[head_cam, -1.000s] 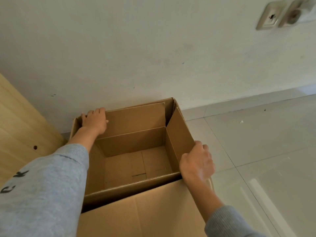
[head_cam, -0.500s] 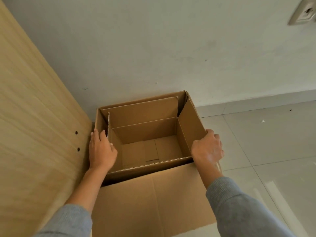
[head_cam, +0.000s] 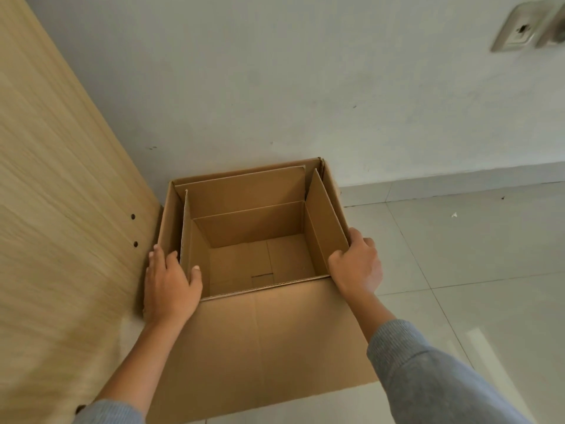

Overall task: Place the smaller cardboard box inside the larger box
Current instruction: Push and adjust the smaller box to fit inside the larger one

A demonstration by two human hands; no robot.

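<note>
Small box (head_cam: 256, 228) sits inside big box (head_cam: 260, 341); left hand (head_cam: 169, 286) and right hand (head_cam: 356, 264) grip opposite near rim corners.

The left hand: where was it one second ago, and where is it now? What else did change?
The left hand moved from the far-left corner of the boxes back to the near-left corner, where its grip now closes over the rim. The right hand stayed on the near-right corner. The smaller box remains nested inside the larger box, on the floor beside the wooden panel.
</note>
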